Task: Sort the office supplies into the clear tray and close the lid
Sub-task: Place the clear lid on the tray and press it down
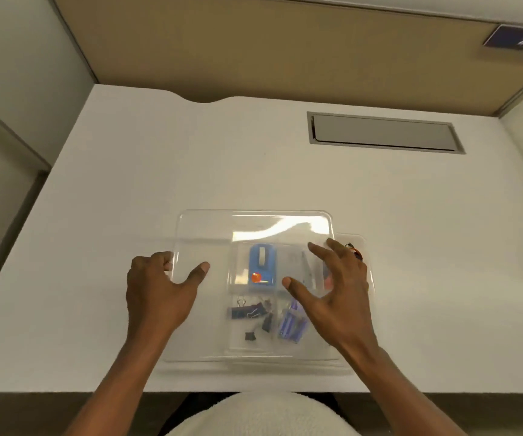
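Closing the lid [203, 234] is my step now: left hand [156, 287] pinches its left edge, right hand [335, 287] spread flat on top, lid offset left over the filled tray [367, 280] on the desk [128, 171], so next I slide right and press.

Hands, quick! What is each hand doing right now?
Left hand: gripping the left edge of the clear lid, fingers curled around it.
Right hand: open, fingers spread over the lid; whether it touches cannot be told.

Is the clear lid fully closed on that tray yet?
Not yet. The clear lid sits shifted left of the tray, whose right edge sticks out uncovered. The left hand grips the lid's edge; the right hand rests on top.
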